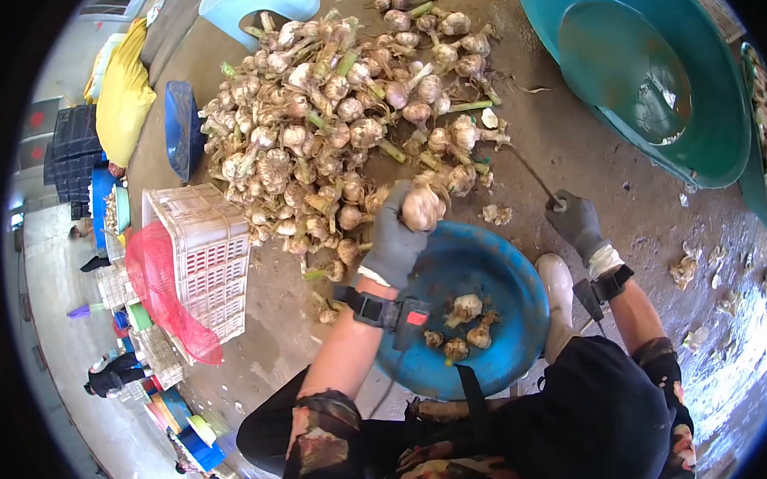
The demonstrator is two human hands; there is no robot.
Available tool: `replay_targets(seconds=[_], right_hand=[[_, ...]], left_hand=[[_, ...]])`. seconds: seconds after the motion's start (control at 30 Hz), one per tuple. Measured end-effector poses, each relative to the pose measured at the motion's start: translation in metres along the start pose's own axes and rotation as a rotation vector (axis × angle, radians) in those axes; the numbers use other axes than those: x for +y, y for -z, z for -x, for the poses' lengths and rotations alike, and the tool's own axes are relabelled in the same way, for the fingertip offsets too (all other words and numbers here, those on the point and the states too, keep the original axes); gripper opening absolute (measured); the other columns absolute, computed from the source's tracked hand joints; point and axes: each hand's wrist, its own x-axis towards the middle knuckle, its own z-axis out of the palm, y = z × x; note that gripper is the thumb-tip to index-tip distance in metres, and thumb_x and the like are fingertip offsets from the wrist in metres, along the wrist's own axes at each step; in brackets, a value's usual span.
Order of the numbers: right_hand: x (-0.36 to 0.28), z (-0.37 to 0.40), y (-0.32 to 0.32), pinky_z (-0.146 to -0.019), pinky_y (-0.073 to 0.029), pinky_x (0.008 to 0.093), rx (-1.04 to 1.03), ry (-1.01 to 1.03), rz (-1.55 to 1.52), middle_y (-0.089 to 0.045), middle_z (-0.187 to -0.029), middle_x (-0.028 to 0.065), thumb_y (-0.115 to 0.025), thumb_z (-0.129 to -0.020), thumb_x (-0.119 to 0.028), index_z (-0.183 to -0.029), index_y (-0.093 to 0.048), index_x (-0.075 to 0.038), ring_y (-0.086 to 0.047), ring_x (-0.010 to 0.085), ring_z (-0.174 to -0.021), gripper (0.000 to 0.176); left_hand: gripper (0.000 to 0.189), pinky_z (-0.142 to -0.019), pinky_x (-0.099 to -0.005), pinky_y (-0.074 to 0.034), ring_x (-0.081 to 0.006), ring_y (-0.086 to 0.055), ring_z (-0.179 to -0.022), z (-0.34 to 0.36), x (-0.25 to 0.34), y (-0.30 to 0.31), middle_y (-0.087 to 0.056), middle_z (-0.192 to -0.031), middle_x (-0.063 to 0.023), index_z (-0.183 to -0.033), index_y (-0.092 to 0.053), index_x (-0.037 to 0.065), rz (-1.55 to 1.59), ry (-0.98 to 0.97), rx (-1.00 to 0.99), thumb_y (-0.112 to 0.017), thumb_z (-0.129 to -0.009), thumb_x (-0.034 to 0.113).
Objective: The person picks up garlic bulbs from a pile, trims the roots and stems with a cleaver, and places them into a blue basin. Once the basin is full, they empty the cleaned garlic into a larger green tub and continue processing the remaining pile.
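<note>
left hand clenched round a garlic bulb over the blue basin, 11 o'clock rim. right hand closed on a thin metal tool, 2 o'clock. risk: tool skids off the bulb into gloved fingers.

left hand: gloved, fingers curled | right hand: gloved, fisted

Well left of the grip, a white crate draped with a red net bag; up right, a teal tub (wet inside); far upper left, a yellow sack.
</note>
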Motion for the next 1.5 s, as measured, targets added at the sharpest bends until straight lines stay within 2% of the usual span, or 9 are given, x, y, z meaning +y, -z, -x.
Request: replay_targets(seconds=[0.17, 0.43, 0.6, 0.73, 0.87, 0.97, 1.17, 1.27, 1.5], right_hand=[[-0.064, 0.018, -0.008, -0.057, -0.045, 0.0364, 0.117, 0.669, -0.027, -0.057, -0.071, 0.0094, -0.056, -0.067, -0.017, -0.083, -0.054, -0.012, -0.057, 0.0296, -0.068, 0.017], [-0.094, 0.020, -0.010, -0.058, -0.044, 0.0374, 0.026, 0.726, 0.042, -0.055, -0.073, 0.0086, -0.058, -0.064, -0.016, -0.087, -0.050, -0.013, -0.056, 0.0294, -0.069, 0.025], [-0.079, 0.008, -0.010, -0.058, -0.044, 0.0378, 0.043, 0.705, 0.015, -0.055, -0.074, 0.0087, -0.057, -0.064, -0.015, -0.085, -0.051, -0.013, -0.056, 0.0308, -0.069, 0.022], [-0.064, 0.005, -0.013, -0.060, -0.045, 0.0381, 0.002, 0.627, 0.049, -0.057, -0.073, 0.0105, -0.058, -0.063, -0.015, -0.083, -0.054, -0.012, -0.056, 0.0319, -0.071, 0.020], [-0.003, -0.011, 0.015, -0.069, -0.048, 0.0357, -0.057, 0.001, 0.293, -0.061, -0.089, 0.0140, -0.049, -0.076, -0.021, -0.091, -0.060, -0.016, -0.059, 0.0293, -0.082, 0.020], [0.021, -0.002, 0.009, -0.067, -0.047, 0.0373, 0.073, -0.164, 0.183, -0.061, -0.083, 0.0134, -0.053, -0.073, -0.025, -0.087, -0.059, -0.016, -0.059, 0.0296, -0.079, 0.018], [0.013, -0.014, -0.007, -0.062, -0.045, 0.0354, 0.033, -0.038, 0.004, -0.060, -0.074, 0.0122, -0.061, -0.067, -0.027, -0.082, -0.057, -0.012, -0.059, 0.0296, -0.072, 0.022], [0.009, -0.011, -0.005, -0.062, -0.045, 0.0358, -0.040, -0.119, -0.142, -0.060, -0.074, 0.0125, -0.061, -0.068, -0.027, -0.083, -0.057, -0.012, -0.059, 0.0299, -0.072, 0.021], [0.011, -0.001, 0.006, -0.063, -0.046, 0.0375, 0.115, -0.034, -0.045, -0.060, -0.076, 0.0114, -0.059, -0.070, -0.025, -0.083, -0.057, -0.012, -0.058, 0.0313, -0.072, 0.018]], left_hand=[[0.029, -0.066, -0.0328, -0.049, -0.0184, -0.057, -0.079, -0.031, -0.048, 0.006, -0.057, -0.085, -0.0044, -0.093, -0.053, 0.009, 0.602, 0.097, 0.237, -0.047, -0.083, 0.036], [0.052, -0.103, -0.0419, -0.018, -0.0233, -0.034, -0.118, -0.037, -0.100, 0.041, -0.039, -0.127, -0.0075, -0.126, -0.034, 0.014, -1.206, -0.321, 0.114, -0.040, -0.084, 0.043], [0.040, -0.090, -0.0421, -0.039, -0.0230, -0.045, -0.108, -0.013, -0.073, -0.024, -0.047, -0.118, -0.0050, -0.117, -0.042, 0.013, 0.830, 0.069, 0.231, -0.042, -0.084, 0.035], [0.025, -0.061, -0.0321, -0.050, -0.0195, -0.055, -0.075, -0.007, -0.082, -0.002, -0.056, -0.088, -0.0051, -0.095, -0.052, 0.012, 0.899, 0.316, 0.016, -0.045, -0.084, 0.034], [0.025, -0.059, -0.0222, -0.042, -0.0114, -0.048, -0.067, 0.058, -0.012, -0.049, -0.051, -0.076, -0.0037, -0.092, -0.050, 0.005, 0.687, 0.228, -0.090, -0.052, -0.081, 0.027], [0.044, -0.081, -0.0311, -0.043, -0.0168, -0.053, -0.094, 0.051, 0.021, -0.049, -0.057, -0.097, -0.0099, -0.103, -0.053, 0.002, -0.695, 0.153, -0.692, -0.056, -0.079, 0.038], [0.045, -0.082, -0.0382, -0.041, -0.0302, -0.049, -0.100, -0.123, 0.011, -0.049, -0.050, -0.108, -0.0145, -0.106, -0.053, 0.010, -1.843, -0.685, -0.137, -0.066, -0.068, 0.031], [0.047, -0.077, -0.0401, -0.041, -0.0292, -0.052, -0.093, -0.161, -0.009, -0.061, -0.053, -0.098, -0.0144, -0.106, -0.052, 0.010, -2.355, -0.448, -0.080, -0.066, -0.066, 0.028], [0.045, -0.077, -0.0301, -0.043, -0.0208, -0.058, -0.085, -0.131, 0.029, -0.050, -0.060, -0.097, -0.0128, -0.106, -0.056, 0.005, -1.390, -0.026, -0.063, -0.064, -0.066, 0.025]])
